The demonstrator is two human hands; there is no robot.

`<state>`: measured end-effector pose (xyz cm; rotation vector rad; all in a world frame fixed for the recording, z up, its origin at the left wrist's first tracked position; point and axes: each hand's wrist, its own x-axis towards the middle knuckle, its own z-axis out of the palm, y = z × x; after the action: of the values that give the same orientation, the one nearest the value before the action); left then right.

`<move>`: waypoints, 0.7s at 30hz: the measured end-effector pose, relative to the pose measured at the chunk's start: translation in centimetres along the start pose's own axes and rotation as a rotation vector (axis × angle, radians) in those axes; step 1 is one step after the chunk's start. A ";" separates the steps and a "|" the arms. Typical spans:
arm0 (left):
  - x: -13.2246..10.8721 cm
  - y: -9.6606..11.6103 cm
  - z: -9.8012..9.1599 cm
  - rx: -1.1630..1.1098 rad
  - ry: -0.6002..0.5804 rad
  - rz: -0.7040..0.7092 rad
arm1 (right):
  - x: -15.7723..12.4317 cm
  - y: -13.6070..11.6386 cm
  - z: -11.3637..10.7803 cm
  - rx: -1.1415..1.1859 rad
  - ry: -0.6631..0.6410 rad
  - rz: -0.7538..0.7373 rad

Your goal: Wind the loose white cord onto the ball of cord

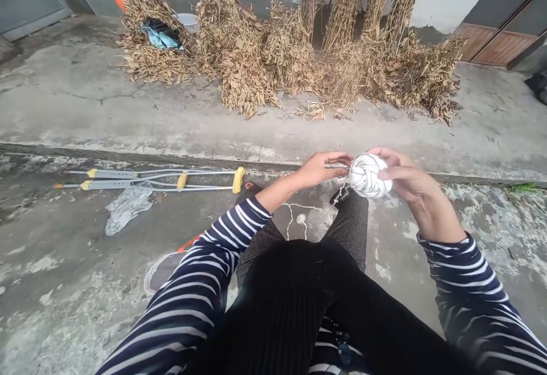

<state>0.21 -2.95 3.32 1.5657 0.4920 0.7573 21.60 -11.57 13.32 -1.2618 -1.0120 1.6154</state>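
A white ball of wound cord (366,175) is held in front of me above my knees. My right hand (404,178) is wrapped round its right side, fingers closed on it. My left hand (319,168) is closed in a pinch on a thin metal tool or needle (335,166) that points at the ball's left side. A loose white strand (294,215) trails from the ball down to the concrete between my legs. Both sleeves are dark with white stripes.
A pair of metal crutches (162,180) with yellow grips lies on the ground at left, beside a crumpled plastic bag (127,207). Bundles of dried plants (273,50) are heaped against the far wall. A low concrete step (128,155) runs across.
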 end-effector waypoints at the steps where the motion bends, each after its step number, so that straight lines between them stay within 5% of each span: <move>1: -0.2 0.4 0.6 0.019 0.035 0.012 | 0.2 0.3 0.1 0.014 -0.012 0.001; 7: -0.8 -0.3 1.6 0.056 0.085 -0.078 | 0.5 1.4 0.6 0.062 -0.042 -0.013; 13: -3.0 2.6 -3.2 -0.152 -0.099 -0.180 | 0.2 2.7 -0.7 0.070 -0.050 -0.031; 18: -2.2 2.8 -6.3 -0.286 0.015 -0.117 | 0.7 3.8 -0.3 0.065 -0.198 0.100; 21: -0.7 0.8 -6.5 -0.051 0.047 -0.231 | 1.4 4.4 0.5 0.111 -0.267 0.116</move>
<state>-5.01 1.06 4.12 1.4180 0.6704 0.6257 20.31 -11.72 8.86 -1.0662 -1.0073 1.9407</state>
